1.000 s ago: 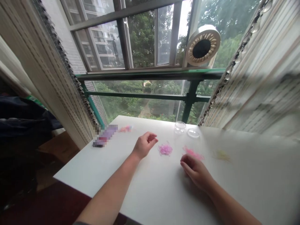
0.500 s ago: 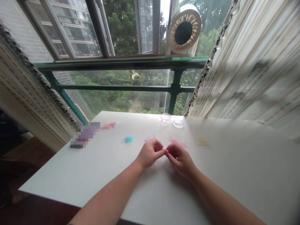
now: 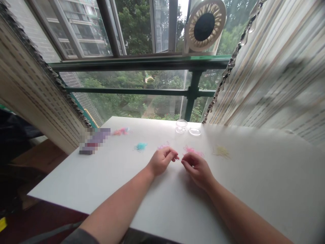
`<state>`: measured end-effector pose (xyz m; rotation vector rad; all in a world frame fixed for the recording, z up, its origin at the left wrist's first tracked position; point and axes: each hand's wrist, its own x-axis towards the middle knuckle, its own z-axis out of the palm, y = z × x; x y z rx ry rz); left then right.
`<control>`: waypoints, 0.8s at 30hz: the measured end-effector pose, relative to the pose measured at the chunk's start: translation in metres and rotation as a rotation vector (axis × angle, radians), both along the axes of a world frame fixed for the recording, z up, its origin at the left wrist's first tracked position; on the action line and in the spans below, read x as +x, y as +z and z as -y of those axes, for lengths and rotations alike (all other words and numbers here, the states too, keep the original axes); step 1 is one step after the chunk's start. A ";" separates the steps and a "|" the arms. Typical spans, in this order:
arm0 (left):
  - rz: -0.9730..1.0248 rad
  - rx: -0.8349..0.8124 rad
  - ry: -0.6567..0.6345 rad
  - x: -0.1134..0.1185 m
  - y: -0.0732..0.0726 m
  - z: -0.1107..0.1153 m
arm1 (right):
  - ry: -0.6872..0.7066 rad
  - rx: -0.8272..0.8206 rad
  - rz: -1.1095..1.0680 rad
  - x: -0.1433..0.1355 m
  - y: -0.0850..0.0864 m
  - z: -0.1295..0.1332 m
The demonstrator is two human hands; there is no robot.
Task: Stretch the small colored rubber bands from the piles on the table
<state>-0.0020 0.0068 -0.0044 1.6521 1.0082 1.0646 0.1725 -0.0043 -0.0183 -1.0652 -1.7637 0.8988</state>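
Note:
My left hand (image 3: 162, 160) is closed in a pinch over the middle of the white table (image 3: 157, 200). At its fingertips a thin pale band (image 3: 178, 159) shows faintly, pointing towards my right hand (image 3: 197, 168). That hand is also pinched, a small gap away; what lies in its fingertips is too small to make out. Just behind the hands lie a pink pile of thin bands (image 3: 193, 150) and a lilac pile (image 3: 164, 145), partly covered by my left hand. A turquoise pile (image 3: 141, 146) is to the left, a pale yellow pile (image 3: 221, 151) to the right.
Towards the back edge stand a clear round container (image 3: 181, 126) and a clear round lid or dish (image 3: 195, 131). A multicoloured bunch (image 3: 122, 131) and a blurred-out purple object (image 3: 96, 140) lie at the left. Behind the table are a green railing (image 3: 142, 63) and curtains (image 3: 269, 78).
The fingertips of my two hands, touching before, have come slightly apart, with a thin pale band now showing between them. The camera view has shifted a little.

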 end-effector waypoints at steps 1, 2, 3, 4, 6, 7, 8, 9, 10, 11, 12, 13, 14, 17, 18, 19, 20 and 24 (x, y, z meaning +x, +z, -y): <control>-0.013 0.024 0.000 -0.002 0.001 0.000 | -0.002 -0.008 -0.007 0.000 -0.001 0.000; -0.034 0.047 -0.006 -0.003 0.001 0.000 | -0.002 -0.016 -0.014 0.001 -0.002 -0.001; -0.062 0.070 -0.018 -0.004 0.002 0.000 | -0.002 -0.022 -0.022 0.001 -0.002 -0.001; -0.097 0.092 -0.031 -0.005 0.003 0.001 | 0.001 -0.026 -0.026 0.001 -0.002 -0.001; -0.168 0.133 -0.050 -0.006 0.005 0.002 | 0.000 -0.025 -0.029 0.001 -0.001 -0.001; -0.198 0.150 -0.052 -0.006 0.006 0.003 | -0.001 -0.023 -0.028 0.001 -0.001 0.000; -0.220 0.162 -0.050 -0.005 0.007 0.004 | -0.003 -0.022 -0.026 0.001 0.000 0.000; -0.235 0.170 -0.045 -0.005 0.007 0.004 | -0.003 -0.021 -0.024 0.001 0.001 0.000; -0.243 0.176 -0.039 -0.005 0.008 0.004 | -0.004 -0.022 -0.023 0.001 0.001 0.000; -0.248 0.179 -0.033 -0.004 0.008 0.004 | -0.003 -0.024 -0.023 0.000 0.002 0.001; -0.249 0.181 -0.026 -0.004 0.008 0.004 | -0.002 -0.026 -0.023 0.000 0.003 0.001; -0.249 0.182 -0.018 -0.004 0.007 0.004 | 0.001 -0.030 -0.022 0.000 0.004 0.001; -0.249 0.182 -0.011 -0.004 0.007 0.004 | 0.004 -0.032 -0.022 0.000 0.004 0.002; -0.257 0.172 0.000 -0.005 0.008 0.004 | 0.016 -0.027 -0.022 -0.001 0.006 0.002; -0.260 0.168 0.000 -0.005 0.008 0.004 | 0.019 -0.025 -0.021 -0.001 0.007 0.002; -0.263 0.167 0.000 -0.005 0.008 0.004 | 0.021 -0.025 -0.020 -0.001 0.007 0.002; -0.265 0.165 -0.001 -0.005 0.009 0.003 | 0.021 -0.027 -0.019 -0.001 0.007 0.002; -0.282 0.158 -0.011 -0.005 0.009 0.003 | 0.021 -0.043 -0.023 -0.002 0.007 0.001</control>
